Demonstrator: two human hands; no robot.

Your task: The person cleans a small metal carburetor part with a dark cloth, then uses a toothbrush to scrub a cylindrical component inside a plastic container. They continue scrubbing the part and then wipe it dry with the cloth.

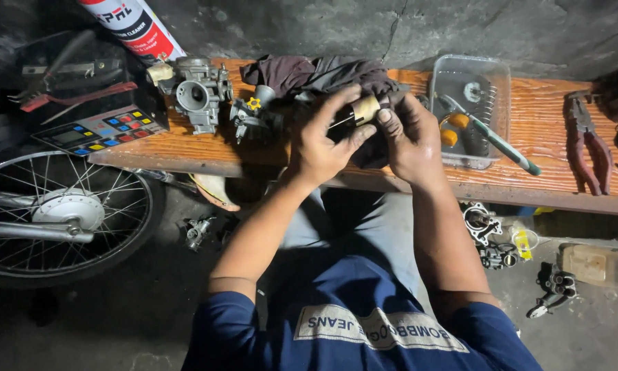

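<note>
Both hands are meeting above the orange wooden desk [556,148]. The left hand [326,141] is curling its fingers around a small brass cylindrical part [365,108], thumb and forefinger pinching it. The right hand [411,137] is gripping the same part together with a dark rag [323,72].

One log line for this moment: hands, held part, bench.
left hand: grips brass cylinder | right hand: holds dark rag against it | bench: carburetor, pliers, clear tray
</note>
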